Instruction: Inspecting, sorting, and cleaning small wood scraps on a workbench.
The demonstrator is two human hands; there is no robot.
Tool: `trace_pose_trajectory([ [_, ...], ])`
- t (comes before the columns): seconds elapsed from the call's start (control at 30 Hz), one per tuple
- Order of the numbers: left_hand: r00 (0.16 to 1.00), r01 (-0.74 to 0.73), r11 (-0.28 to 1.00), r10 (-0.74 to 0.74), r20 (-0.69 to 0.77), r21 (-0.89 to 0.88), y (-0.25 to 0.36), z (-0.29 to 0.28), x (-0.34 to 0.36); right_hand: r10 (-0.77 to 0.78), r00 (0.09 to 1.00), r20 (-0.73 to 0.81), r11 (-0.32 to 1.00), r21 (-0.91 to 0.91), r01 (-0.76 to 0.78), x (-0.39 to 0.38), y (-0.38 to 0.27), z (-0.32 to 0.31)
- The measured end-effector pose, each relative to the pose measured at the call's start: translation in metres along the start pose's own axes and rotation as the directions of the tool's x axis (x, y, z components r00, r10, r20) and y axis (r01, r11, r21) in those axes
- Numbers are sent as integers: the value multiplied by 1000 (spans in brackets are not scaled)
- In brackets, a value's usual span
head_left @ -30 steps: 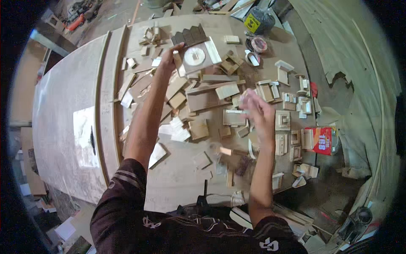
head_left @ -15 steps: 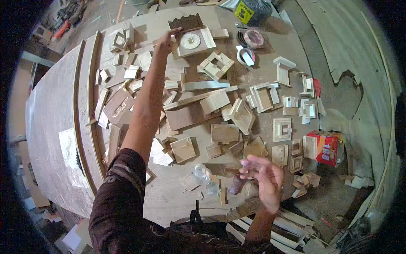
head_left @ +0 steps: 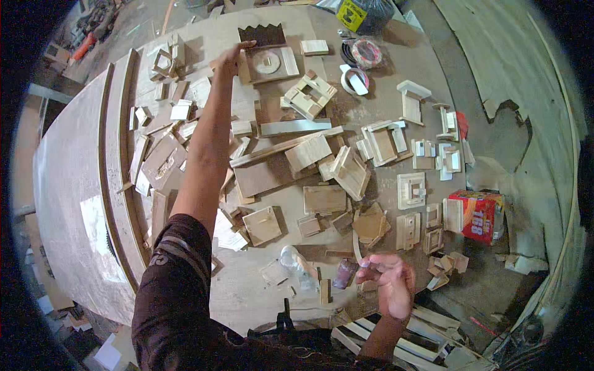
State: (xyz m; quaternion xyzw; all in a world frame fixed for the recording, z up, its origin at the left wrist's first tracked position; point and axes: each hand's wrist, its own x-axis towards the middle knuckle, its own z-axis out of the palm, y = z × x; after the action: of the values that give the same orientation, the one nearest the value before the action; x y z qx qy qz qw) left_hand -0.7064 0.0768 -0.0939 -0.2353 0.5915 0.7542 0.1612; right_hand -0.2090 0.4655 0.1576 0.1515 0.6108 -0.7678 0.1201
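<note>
Dark-brown zigzag panel [head_left: 262,35]: at the far part of the surface [head_left: 244,284], along the upper edge of the shallow wooden box; toothed edge away from the person, long axis left to right. Whether the two are joined cannot be told.
Shallow wooden box [head_left: 288,63]: open side up, longer left to right; a pale round disc [head_left: 260,65] with a small block at its centre lies inside.
Left hand [head_left: 228,62]: arm outstretched, at the upper left corner of the box; fingers [head_left: 247,44] touch where panel and box meet (the thumb is hidden, so a closed grip cannot be confirmed).
Right hand [head_left: 394,285]: near the person, fingers [head_left: 387,261] bent toward the thumb; whether anything small is pinched there cannot be told.
Reddish-purple bottle [head_left: 344,273]: just left of the right fingers, long axis roughly toward and away from the person, slightly tilted; the right hand is the nearer one.
Governing relation: box and panel lie directly at the left fingers, to their right; from the right fingers they lie far off, ahead and to the left.
Adjacent parts: light wood block [head_left: 314,47] just right of the box; slotted wooden frame [head_left: 310,94] below and right of it.
</note>
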Motion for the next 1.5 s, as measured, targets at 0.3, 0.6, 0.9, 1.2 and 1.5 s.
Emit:
trace_pose_trajectory([
  [0.3, 964, -52, 965, 115, -241, 255, 1, 10, 8, 41, 999, -1, 999, -2, -41, 0, 3, 0],
  [0.6, 845, -117, 349, 528, -91, 930, 26, 5, 3, 12, 999, 34, 1000, 19, -12, 1, 4, 3],
  [0.9, 823, -82, 212, 565, -54, 974, 30, -19, -13, 23, 999, 47, 999, 31, -25, -4, 3, 11],
  [1.2, 593, -569, 555, 788, -165, 606, -2, -26, -219, -195, 976, -95, 979, 41, 200, -26, -24, 32],
  [1.5, 778, -392, 731, 587, -223, 558, -203, -118, -584, -425, 905, -19, 904, 39, 425, -100, -55, 53],
])
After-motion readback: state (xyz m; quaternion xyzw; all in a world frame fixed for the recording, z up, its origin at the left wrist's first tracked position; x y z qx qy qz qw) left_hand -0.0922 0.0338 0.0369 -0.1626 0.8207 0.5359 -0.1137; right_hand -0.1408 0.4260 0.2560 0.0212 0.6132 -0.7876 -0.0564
